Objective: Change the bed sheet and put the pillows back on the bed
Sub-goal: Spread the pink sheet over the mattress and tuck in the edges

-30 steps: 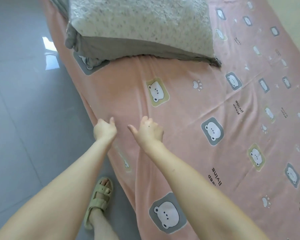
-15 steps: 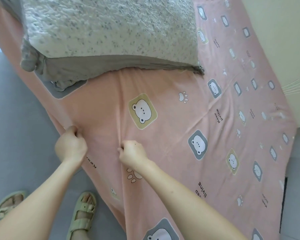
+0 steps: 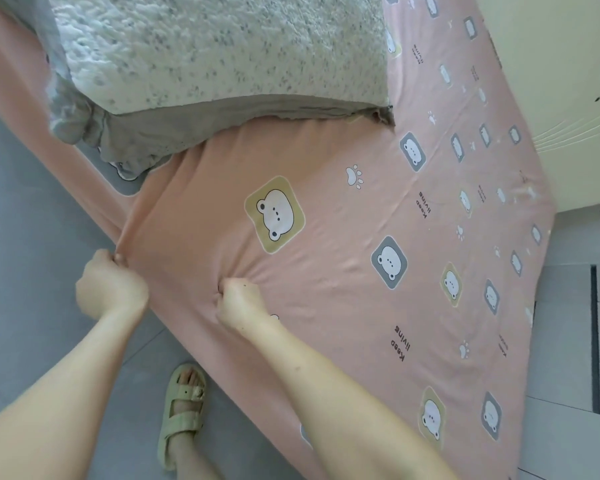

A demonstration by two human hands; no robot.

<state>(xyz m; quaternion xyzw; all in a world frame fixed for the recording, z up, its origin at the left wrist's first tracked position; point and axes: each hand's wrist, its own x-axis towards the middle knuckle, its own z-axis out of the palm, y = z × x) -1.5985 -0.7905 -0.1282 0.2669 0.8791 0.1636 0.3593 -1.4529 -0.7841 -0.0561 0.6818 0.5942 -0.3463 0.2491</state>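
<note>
Sheet: the pink bear-print sheet point(image 3: 343, 306) runs out from under the pillow point(image 3: 222, 46) and covers the bed on the pillow's near side, dropping over the side edge toward the floor point(image 3: 32, 237).
Pillow: it sits on top of the sheet, grey case bunched at its floor-side corner. Its weight pins the cloth, so creases fan out from beneath it.
Left grip point(image 3: 110, 289): fingers curled tight on a pinch of sheet at the bed's side edge, below the pillow's bunched corner; a taut ridge climbs from it toward that corner.
Right grip point(image 3: 241, 299): closed on a small gather on the bed top, near the left one; wrinkles star out from it.
Why two holds: I'd say slack is being hauled away from the pillow to flatten the top.
Hem: tucked or loose, I can't tell; the overhang hides it.
Sandal point(image 3: 184, 410): planted on the floor, well clear of the pillow, bracing the pull.
</note>
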